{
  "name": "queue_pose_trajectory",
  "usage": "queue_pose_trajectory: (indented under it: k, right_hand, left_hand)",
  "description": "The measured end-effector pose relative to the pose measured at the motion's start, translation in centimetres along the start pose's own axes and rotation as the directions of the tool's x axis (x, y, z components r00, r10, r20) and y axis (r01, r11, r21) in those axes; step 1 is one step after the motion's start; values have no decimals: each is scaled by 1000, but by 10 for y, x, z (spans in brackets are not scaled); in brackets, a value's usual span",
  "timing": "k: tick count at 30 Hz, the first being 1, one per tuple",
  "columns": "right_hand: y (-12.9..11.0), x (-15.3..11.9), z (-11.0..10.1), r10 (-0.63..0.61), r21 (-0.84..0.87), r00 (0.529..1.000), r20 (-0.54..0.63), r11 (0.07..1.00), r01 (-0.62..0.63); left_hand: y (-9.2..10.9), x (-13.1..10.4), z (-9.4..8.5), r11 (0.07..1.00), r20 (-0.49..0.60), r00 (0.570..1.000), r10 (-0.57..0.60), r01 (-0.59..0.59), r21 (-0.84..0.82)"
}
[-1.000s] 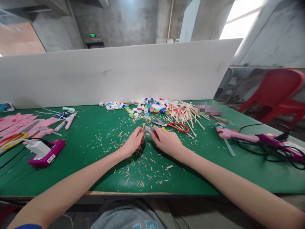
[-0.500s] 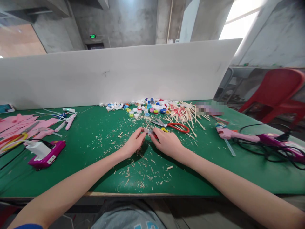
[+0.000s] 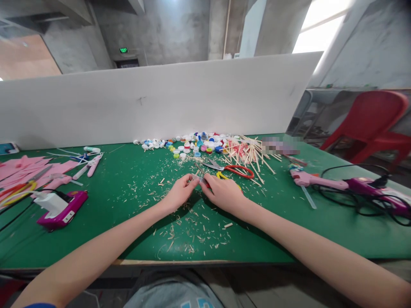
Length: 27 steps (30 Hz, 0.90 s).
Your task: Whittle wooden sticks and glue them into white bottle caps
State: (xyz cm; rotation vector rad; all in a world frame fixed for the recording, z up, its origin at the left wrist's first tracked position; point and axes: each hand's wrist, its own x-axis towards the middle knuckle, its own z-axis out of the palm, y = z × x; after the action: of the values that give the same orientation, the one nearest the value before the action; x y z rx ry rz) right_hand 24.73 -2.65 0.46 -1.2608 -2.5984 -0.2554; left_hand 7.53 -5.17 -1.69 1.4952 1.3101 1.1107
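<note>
My left hand [image 3: 180, 191] is closed in a pinch near the middle of the green table [image 3: 122, 231]. What it holds is small and mostly hidden by the fingers. Close beside it, my right hand [image 3: 224, 191] is wrapped around scissors [image 3: 220, 174] with yellow and red handles, largely covered by the hand. A flat greyish piece [image 3: 196, 177], perhaps a blade, shows between the fingertips of both hands. Pale wood shavings [image 3: 171, 229] lie scattered under and around the hands. Just beyond them, orange-handled scissors [image 3: 239, 171] rest with blades apart.
Bottle caps [image 3: 195, 144] and a pile of wooden sticks [image 3: 253, 154] lie along the white partition [image 3: 154, 100]. At left are pink sheets [image 3: 19, 167], another pair of scissors [image 3: 28, 186] and a purple power strip [image 3: 64, 210]. A pink glue gun [image 3: 321, 180] and cables lie right.
Both hands stay nearly in place, with small finger shifts. More of the yellow handle shows around my right hand, and the greyish piece sits at a slightly different angle.
</note>
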Motion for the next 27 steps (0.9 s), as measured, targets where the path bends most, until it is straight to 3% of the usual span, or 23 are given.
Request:
queue_pose_trajectory:
  k: [27]
  right_hand:
    - [-14, -4, 0, 94, -177, 992, -82, 978, -107]
  left_hand:
    - [5, -1, 3, 997, -88, 996, -13, 20, 80]
